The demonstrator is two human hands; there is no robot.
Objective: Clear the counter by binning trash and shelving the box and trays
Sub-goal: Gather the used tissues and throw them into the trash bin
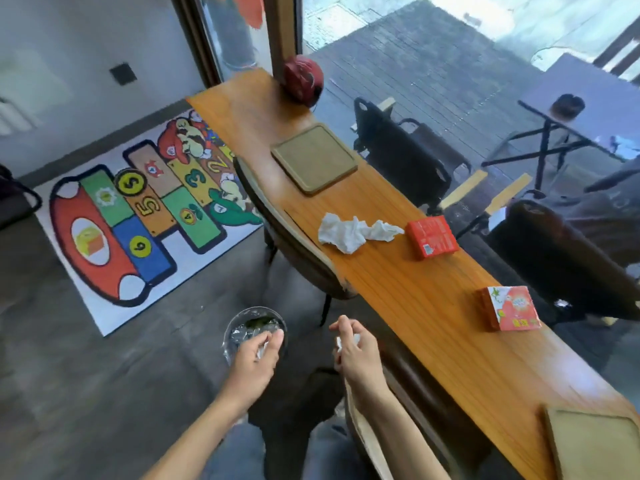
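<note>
Both bare forearms extend forward and downward — left hand (254, 358) palm-down, fingers curled over a clear plastic cup (254, 329); right hand (356, 351) raised beside it, fingertips pinching a small white tissue scrap (346, 342) (partly hidden).

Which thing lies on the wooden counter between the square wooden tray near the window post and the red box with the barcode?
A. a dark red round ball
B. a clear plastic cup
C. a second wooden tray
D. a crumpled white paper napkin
D: the crumpled white paper napkin lies on the long orange-brown wooden counter, past the square wooden tray and just beside the red box with the barcode.
</note>
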